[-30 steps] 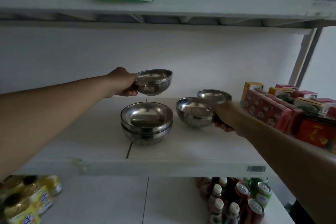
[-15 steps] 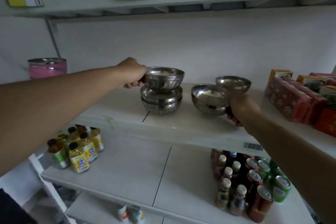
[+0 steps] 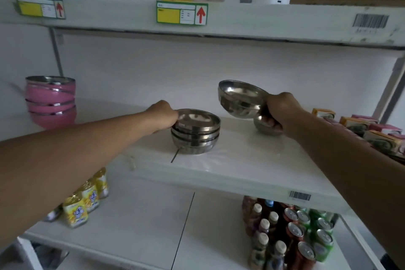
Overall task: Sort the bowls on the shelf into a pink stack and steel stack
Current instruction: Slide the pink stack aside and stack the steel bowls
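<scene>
Three steel bowls are nested in a steel stack (image 3: pixel 195 132) in the middle of the white shelf (image 3: pixel 230 160). My left hand (image 3: pixel 162 116) grips the rim of the stack's top bowl from the left. My right hand (image 3: pixel 281 112) holds a steel bowl (image 3: pixel 240 99) in the air, tilted toward the left, above and right of the stack. Behind that hand another steel bowl (image 3: pixel 265 126) stands on the shelf, mostly hidden. A pink stack (image 3: pixel 51 102) of three pink bowls with steel rims stands at the shelf's far left.
Red and orange cartons (image 3: pixel 372 131) crowd the shelf's right end. The upper shelf edge (image 3: pixel 219 22) with price tags hangs overhead. Below, yellow bottles (image 3: pixel 85 199) stand at left and drink bottles and cans (image 3: pixel 291 234) at right.
My left hand has set its steel bowl down onto the steel stack. My right hand has lifted its bowl off the shelf and tilted it. The camera has tipped up and left.
</scene>
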A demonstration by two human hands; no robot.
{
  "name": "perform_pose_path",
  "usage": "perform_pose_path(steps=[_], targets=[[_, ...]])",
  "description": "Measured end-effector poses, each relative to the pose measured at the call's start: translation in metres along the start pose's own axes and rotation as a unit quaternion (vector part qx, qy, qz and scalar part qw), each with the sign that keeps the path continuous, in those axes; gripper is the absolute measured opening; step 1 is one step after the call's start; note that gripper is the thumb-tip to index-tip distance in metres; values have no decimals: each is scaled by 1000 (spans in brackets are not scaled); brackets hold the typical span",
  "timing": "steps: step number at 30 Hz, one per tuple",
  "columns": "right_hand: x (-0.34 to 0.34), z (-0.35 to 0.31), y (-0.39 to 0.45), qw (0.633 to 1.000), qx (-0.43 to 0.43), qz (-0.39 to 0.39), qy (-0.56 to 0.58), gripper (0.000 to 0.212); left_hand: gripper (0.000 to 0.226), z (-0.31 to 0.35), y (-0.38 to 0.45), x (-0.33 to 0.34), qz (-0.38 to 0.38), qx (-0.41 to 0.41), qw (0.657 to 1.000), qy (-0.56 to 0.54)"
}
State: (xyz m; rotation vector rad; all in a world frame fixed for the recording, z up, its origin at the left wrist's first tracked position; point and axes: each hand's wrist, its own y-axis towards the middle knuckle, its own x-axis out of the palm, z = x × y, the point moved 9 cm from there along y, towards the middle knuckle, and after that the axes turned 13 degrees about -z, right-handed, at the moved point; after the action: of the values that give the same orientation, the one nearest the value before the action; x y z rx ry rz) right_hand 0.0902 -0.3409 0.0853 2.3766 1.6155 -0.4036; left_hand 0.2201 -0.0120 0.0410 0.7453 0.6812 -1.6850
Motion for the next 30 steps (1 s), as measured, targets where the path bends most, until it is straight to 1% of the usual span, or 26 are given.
perform_pose_path(steps=[1, 4, 7, 9, 12, 16, 21, 25, 27, 28, 30], targets=[[11, -9, 2, 1000, -3, -11, -7, 31, 29, -2, 0, 0, -8, 1, 1000, -9], [48, -27, 9, 998, -6, -51, -36, 33, 43, -10, -3, 1, -36, 7, 998, -44], [87, -31, 15, 993, 2, -96, -63, 34, 52, -28, -7, -6, -37, 15, 998, -56], [107, -30, 20, 989, 4, -112, -98, 32, 59, -37, -12, -10, -26, 33, 999, -28], [124, -26, 28, 983, 2, -111, -144, 28, 52, -46, -21, -11, -4, 61, 997, 42], [123, -19, 40, 983, 0, -85, -164, 23, 45, -54, -25, -7, 0, 73, 995, 63], [119, -9, 41, 972, -13, -91, -218, 35, 42, -60, -24, -9, 6, 66, 996, 62], [114, -3, 35, 977, -18, -122, -175, 50, 34, -58, -23, -10, -6, 73, 995, 67], [103, 3, 32, 975, -13, -120, -189, 47, 30, -58, -23, -7, -22, 77, 994, 72], [97, 8, 31, 973, -10, -119, -198, 45, 31, -59, -24, -4, -33, 77, 993, 80], [87, 24, 28, 970, -1, -121, -213, 42, 44, -58, -28, 0, -48, 83, 988, 123]])
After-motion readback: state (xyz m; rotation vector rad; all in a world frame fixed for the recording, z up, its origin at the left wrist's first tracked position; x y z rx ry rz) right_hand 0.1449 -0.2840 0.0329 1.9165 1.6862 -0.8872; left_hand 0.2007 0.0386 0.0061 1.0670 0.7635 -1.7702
